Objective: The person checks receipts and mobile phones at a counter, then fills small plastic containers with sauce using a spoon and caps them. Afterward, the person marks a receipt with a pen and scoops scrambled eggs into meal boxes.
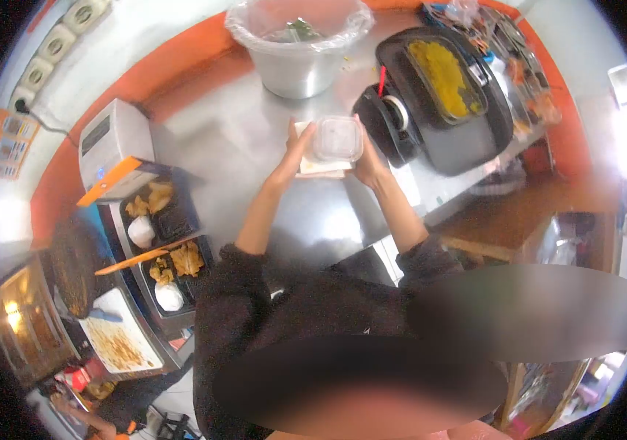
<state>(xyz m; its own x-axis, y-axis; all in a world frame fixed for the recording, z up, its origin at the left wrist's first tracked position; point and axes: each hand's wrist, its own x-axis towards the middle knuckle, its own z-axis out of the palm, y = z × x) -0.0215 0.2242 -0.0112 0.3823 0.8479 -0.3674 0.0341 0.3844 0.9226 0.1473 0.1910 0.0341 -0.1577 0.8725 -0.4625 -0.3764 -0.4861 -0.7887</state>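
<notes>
Above the metal counter, my two hands hold a small stack between them. On top of it sits a small clear plastic container (337,138), and pale sheets or a flat pale box (317,165) lie underneath; I cannot make out which. My left hand (295,152) is closed on the left side of the stack. Along the right side, my right hand (369,163) grips it too. Most fingertips are hidden by the stack. Just right of my right hand stands a black holder (383,125) with a red stick and a white roll.
A steel pot (297,70) lined with plastic stands at the back. To the right is a black tray (467,143) bearing a yellow-filled container (445,77). Black meal boxes (174,275) with fried food and rice lie left, near a white device (115,143). Another person's arm (82,414) shows lower left.
</notes>
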